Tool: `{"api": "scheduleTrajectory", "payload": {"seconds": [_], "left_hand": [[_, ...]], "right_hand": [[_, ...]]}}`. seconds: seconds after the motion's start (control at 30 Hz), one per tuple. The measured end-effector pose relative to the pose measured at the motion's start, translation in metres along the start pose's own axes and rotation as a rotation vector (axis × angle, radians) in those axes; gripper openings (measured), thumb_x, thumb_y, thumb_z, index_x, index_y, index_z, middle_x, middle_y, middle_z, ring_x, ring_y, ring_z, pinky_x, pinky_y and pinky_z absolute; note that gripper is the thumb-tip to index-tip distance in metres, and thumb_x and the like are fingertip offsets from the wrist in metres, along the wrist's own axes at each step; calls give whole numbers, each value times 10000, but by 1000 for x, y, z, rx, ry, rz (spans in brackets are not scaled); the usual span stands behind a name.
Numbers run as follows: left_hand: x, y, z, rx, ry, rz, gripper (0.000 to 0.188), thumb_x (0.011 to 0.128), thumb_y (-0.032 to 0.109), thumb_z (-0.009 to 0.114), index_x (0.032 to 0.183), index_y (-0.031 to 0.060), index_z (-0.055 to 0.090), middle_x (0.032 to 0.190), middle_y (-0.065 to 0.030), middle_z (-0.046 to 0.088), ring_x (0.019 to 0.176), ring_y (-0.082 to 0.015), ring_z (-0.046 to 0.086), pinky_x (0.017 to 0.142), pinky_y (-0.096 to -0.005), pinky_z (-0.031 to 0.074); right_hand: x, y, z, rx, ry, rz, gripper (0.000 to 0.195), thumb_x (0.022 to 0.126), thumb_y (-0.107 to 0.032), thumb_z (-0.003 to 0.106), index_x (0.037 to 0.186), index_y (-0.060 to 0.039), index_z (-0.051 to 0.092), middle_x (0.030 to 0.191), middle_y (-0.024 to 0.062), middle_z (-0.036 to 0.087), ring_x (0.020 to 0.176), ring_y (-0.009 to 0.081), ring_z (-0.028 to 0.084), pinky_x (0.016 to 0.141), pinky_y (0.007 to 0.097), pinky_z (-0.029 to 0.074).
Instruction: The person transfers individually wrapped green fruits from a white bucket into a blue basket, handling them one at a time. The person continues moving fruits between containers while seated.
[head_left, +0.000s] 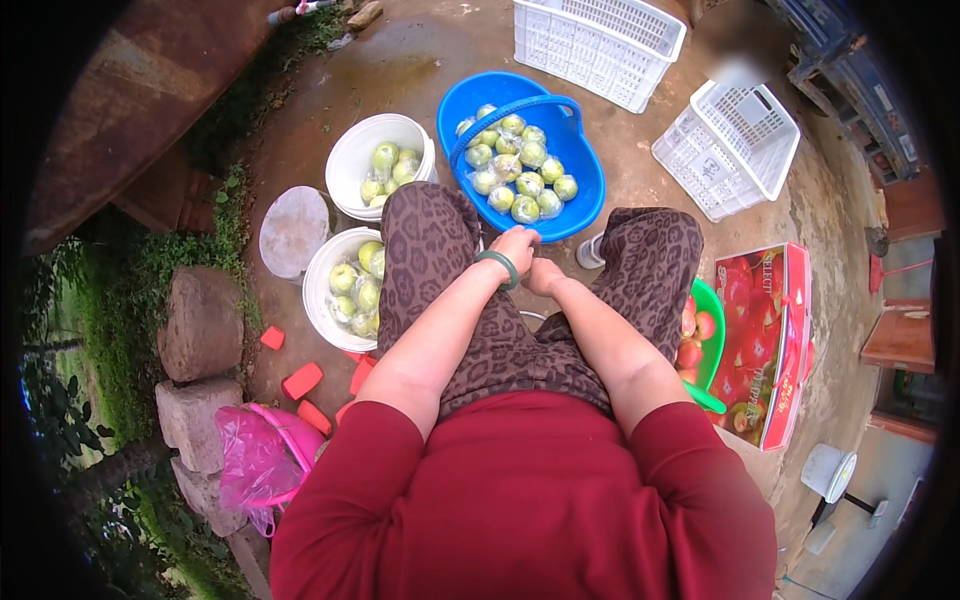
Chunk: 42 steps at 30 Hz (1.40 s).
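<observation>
My left hand (516, 247), with a green bangle at its wrist, and my right hand (542, 276) are close together between my knees, just below the near rim of a blue plastic basket (585, 172). Whether either hand holds something cannot be made out. Several green apples (529, 184) in clear plastic wrap lie in the basket under its blue handle. To the left stand two white plastic buckets, one farther off (349, 161) and one nearer (315, 300), both with green apples inside. A green plastic basket (712, 307) with red apples is beside my right leg, partly hidden by it.
A red apple carton (750, 337) lies at the right. Two white plastic crates (585, 52) (724, 150) stand beyond the blue basket. Left are a round-topped stool or drum (295, 232), red foam pieces (302, 381), a pink bag (259, 457) and stone blocks (201, 322).
</observation>
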<state>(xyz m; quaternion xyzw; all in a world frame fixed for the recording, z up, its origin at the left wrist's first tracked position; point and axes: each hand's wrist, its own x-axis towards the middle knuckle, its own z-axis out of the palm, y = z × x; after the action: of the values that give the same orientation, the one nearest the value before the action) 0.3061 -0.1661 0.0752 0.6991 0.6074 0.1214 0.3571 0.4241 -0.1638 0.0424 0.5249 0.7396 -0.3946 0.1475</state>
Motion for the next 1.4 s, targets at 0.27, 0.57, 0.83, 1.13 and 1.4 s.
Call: {"api": "scheduleTrajectory", "payload": {"seconds": [0.27, 0.57, 0.83, 1.13, 1.4], "left_hand": [[0, 1, 0, 2, 1, 6, 253, 814, 81, 479, 1051, 75, 568, 1073, -153, 517, 1021, -317, 498, 872, -401, 408], [2, 3, 4, -25, -4, -13, 250, 805, 91, 495, 1041, 74, 574, 1075, -160, 520, 1030, -320, 494, 882, -399, 401], [18, -8, 22, -673, 164, -318, 369, 775, 30, 509, 1142, 69, 521, 817, -108, 585, 716, -248, 570, 635, -340, 461], [56, -24, 33, -1373, 296, -998, 327, 766, 46, 580, 1080, 13, 495, 943, -133, 533, 781, -244, 544, 709, -359, 473], [73, -52, 58, -1324, 405, -1151, 222, 720, 9, 543, 929, 11, 471, 714, -77, 461, 542, -146, 422, 458, -313, 326]], "right_hand": [[4, 2, 3, 2, -1, 7, 354, 756, -148, 591, 1107, -107, 565, 1109, 155, 568, 1050, 278, 534, 885, 372, 425], [27, 19, 13, 10, 44, 8, 348, 750, -156, 592, 1093, -107, 567, 1105, 162, 566, 1046, 295, 529, 888, 389, 422], [50, 37, -3, 197, 338, 205, 437, 734, -155, 587, 1159, -105, 498, 1129, 199, 533, 1044, 339, 518, 892, 398, 418], [85, 68, -19, 568, 581, 599, 551, 695, -181, 642, 1173, 2, 439, 1108, 216, 546, 1024, 320, 541, 852, 379, 442], [119, 105, -23, 792, 717, 782, 416, 725, -146, 631, 1066, 41, 482, 994, 195, 585, 869, 298, 596, 719, 372, 478]]}}
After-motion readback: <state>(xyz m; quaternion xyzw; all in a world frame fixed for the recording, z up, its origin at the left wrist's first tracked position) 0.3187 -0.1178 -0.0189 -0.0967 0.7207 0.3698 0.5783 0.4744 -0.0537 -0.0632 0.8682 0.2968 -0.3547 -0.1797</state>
